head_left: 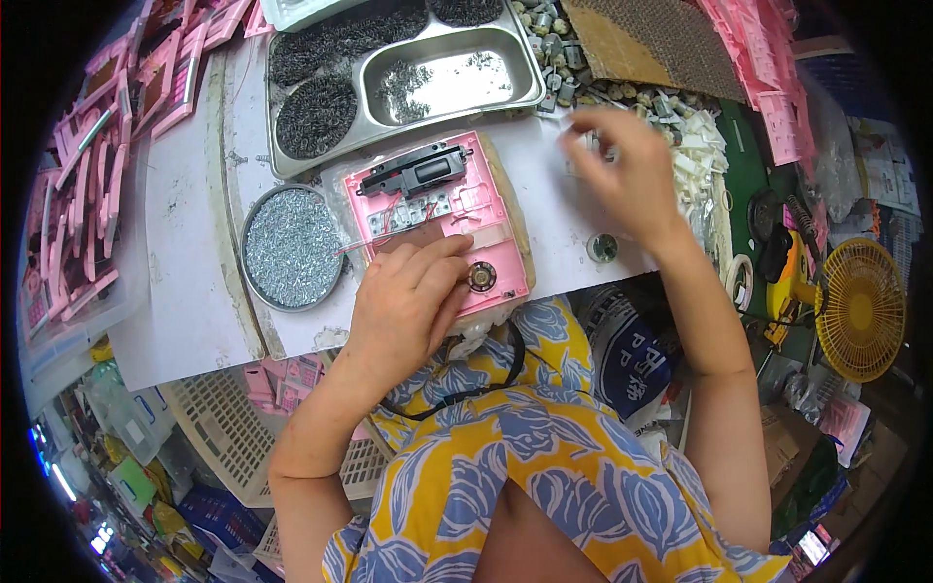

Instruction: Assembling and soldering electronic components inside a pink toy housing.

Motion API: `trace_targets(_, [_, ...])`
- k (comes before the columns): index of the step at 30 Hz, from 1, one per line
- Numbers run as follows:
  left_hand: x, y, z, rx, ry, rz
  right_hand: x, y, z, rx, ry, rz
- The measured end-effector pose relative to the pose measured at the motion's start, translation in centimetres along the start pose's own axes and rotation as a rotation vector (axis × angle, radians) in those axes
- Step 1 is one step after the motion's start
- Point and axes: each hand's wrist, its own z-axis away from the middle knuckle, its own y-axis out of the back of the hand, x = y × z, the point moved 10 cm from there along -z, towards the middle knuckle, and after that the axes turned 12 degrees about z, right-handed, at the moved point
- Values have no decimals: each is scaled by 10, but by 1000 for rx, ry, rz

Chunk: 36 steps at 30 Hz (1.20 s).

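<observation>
A pink plastic casing (504, 269) lies in front of me on a padded base. Fitted in its upper part is a black plastic mechanism (428, 173), with a grey metal plate and thin red wires below it. A small round metal part (481, 276) sits near its lower right. My left hand (408, 296) holds the casing at its lower left, fingers close together across it. My right hand (627, 170) hovers over the paper to the right, beside a heap of small parts. Its bent fingers are smeared by motion, so whether they hold anything is unclear.
A round dish of silver screws (293, 247) stands left of the casing. Behind is a metal compartment tray (530, 89) with dark small parts. Pink casings (92, 185) pile up at left; white plastic pieces (698, 160) and a yellow fan (861, 309) are at right.
</observation>
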Motion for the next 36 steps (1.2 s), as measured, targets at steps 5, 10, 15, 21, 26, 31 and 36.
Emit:
trace_targets(5, [5,5,-3,62,-36,73,38,-31,-20,-221,-195,424])
trace_targets(10, [3,15,-22,141,78,343,18,-26,-14,-139,-86,359])
trace_targets(15, [-4,14,-65,205,186,457,6,-25,1,-235,-175,-102])
trace_targets(21, [-18,-14,-99,25,299,661,-15,2,28,-232,-351,-826])
trace_targets(26, [5,-39,-103,-178,393,860,-15,30,53,-150,-335,-843])
trace_targets(31, [40,-30,-162,-381,39,564,13,48,65,-103,-445,-998])
trace_targets(36, [-6,-13,-287,125,-151,-149,43,35,61,-38,-485,-1135])
